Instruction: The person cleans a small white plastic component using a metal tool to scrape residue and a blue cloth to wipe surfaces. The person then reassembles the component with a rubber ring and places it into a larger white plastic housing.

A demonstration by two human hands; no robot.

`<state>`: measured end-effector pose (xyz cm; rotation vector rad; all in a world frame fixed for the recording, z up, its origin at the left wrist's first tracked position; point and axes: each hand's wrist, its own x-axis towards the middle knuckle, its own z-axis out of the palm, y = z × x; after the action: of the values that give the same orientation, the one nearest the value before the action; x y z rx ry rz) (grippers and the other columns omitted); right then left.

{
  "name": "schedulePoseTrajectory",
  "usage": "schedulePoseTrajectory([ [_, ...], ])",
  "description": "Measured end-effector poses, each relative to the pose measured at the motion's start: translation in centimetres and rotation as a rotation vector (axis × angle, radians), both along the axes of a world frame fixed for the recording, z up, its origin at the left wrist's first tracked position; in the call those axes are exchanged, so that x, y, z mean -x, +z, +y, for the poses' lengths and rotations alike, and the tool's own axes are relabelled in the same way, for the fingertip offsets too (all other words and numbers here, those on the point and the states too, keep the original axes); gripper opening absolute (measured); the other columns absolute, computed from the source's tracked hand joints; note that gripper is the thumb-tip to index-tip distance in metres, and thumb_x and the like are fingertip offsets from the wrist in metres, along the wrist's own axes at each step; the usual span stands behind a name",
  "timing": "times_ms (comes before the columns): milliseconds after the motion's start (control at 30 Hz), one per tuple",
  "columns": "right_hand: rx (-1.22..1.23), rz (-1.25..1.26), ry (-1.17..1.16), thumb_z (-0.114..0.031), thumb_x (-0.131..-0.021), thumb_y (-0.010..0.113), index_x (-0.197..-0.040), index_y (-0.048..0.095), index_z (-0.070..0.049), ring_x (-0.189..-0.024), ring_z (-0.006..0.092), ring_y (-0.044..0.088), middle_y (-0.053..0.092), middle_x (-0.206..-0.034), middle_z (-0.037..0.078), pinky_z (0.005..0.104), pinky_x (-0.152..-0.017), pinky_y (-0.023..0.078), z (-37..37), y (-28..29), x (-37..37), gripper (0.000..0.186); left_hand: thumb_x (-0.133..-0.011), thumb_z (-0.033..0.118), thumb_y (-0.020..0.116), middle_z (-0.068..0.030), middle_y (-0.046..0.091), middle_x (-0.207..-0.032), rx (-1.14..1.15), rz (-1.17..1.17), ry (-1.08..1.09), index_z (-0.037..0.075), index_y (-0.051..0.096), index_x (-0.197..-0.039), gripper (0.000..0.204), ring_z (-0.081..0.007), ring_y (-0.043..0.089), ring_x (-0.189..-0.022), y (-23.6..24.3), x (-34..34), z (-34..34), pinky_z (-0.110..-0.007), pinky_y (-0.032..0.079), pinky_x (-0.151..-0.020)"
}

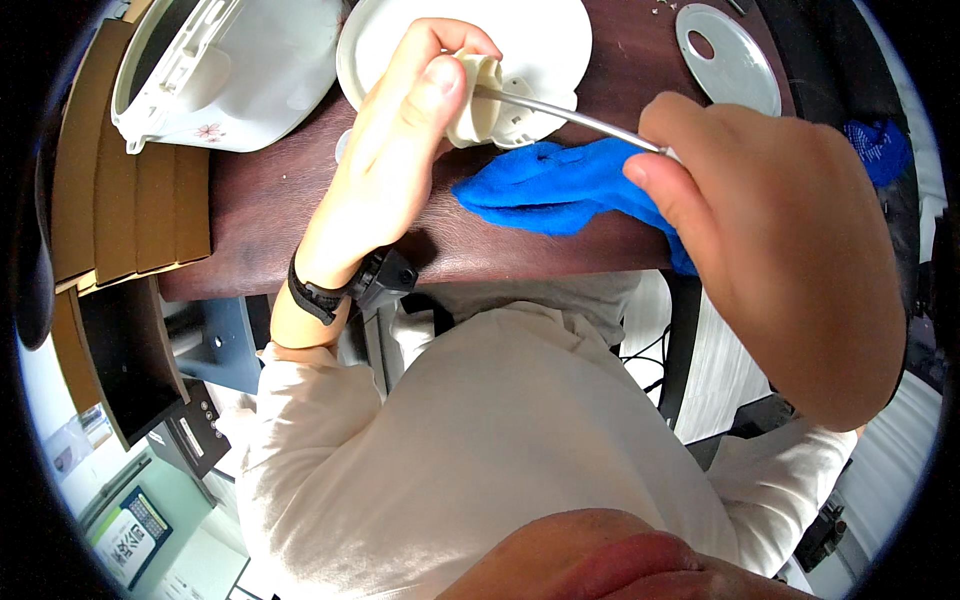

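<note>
My left hand [408, 125] pinches a cream tubular plastic part [484, 104], my right hand [750, 190] a slim metal shaft [570, 114] that tilting could dislodge

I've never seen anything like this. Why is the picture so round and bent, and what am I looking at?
There is no robot here, just a person working with two bare hands. A wide fisheye camera worn on their head looks down, which is why edges curve and the rim is dark. Picture left is the person's left.

The left hand grips a hollow cream part. The right hand holds a slim metal-shafted tool, its far end at the part's opening; its handle is mostly hidden.

On the brown tabletop lie a blue cloth, a large white round piece, a pale disc with a hole and a white casing with a flower print.
</note>
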<state>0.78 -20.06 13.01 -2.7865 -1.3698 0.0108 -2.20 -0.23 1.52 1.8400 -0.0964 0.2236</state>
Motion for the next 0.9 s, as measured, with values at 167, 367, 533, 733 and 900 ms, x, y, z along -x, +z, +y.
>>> schedulePoseTrajectory([
  [167, -0.024, -0.008, -0.045, -0.016, -0.085, 0.059, -0.079, 0.052, -0.002, -0.054, 0.0309, 0.051, 0.051, -0.063, 0.016, 0.0359, -0.049, 0.037, 0.3, -0.2, 0.4, 0.017, -0.090, 0.056, 0.033, 0.0057, 0.049, -0.080, 0.109, 0.058, 0.042, 0.012, 0.050, -0.107, 0.051, -0.0006, 0.038, -0.063, 0.3, -0.1, -0.2, -0.016, 0.024, -0.050],
  [367, 0.029, -0.088, -0.065, -0.018, -0.086, 0.058, -0.081, 0.054, -0.002, -0.054, 0.0282, 0.055, 0.053, -0.063, 0.016, 0.0340, -0.050, 0.040, 0.9, -0.6, 0.4, 0.017, -0.090, 0.053, 0.034, 0.0047, 0.052, -0.081, 0.072, -0.046, 0.117, 0.009, 0.051, -0.105, 0.050, -0.0018, 0.041, -0.063, -0.2, -0.5, -0.2, -0.016, 0.026, -0.050],
  [533, 0.321, -0.362, -0.195, -0.021, -0.089, 0.054, -0.083, 0.057, -0.004, -0.057, 0.0227, 0.061, 0.059, -0.066, 0.014, 0.0308, -0.053, 0.046, -1.3, -1.8, 0.2, 0.018, -0.090, 0.052, 0.033, 0.0030, 0.052, -0.079, -0.039, -0.025, 0.159, 0.008, 0.052, -0.103, 0.050, -0.0032, 0.043, -0.063, 0.1, -0.3, 0.2, -0.017, 0.028, -0.049],
  [733, 0.344, -0.185, -0.370, -0.022, -0.090, 0.053, -0.089, 0.060, -0.005, -0.061, 0.0204, 0.064, 0.063, -0.071, 0.014, 0.0272, -0.056, 0.049, -1.9, -0.8, -1.9, 0.019, -0.091, 0.053, 0.031, 0.0013, 0.050, -0.068, 0.321, -0.040, 0.129, 0.007, 0.053, -0.101, 0.052, -0.0047, 0.037, -0.047, -0.2, -0.8, 1.4, -0.020, 0.021, -0.040],
  [900, -0.020, -0.078, -0.185, -0.021, -0.089, 0.055, -0.092, 0.060, -0.003, -0.059, 0.0238, 0.062, 0.061, -0.069, 0.014, 0.0275, -0.054, 0.046, -1.5, -0.7, 0.9, 0.019, -0.093, 0.050, 0.027, 0.0009, 0.045, -0.063, 0.616, 0.077, -0.004, 0.007, 0.052, -0.101, 0.050, -0.0057, 0.027, -0.044, 0.1, -0.9, 1.5, -0.022, 0.015, -0.039],
])
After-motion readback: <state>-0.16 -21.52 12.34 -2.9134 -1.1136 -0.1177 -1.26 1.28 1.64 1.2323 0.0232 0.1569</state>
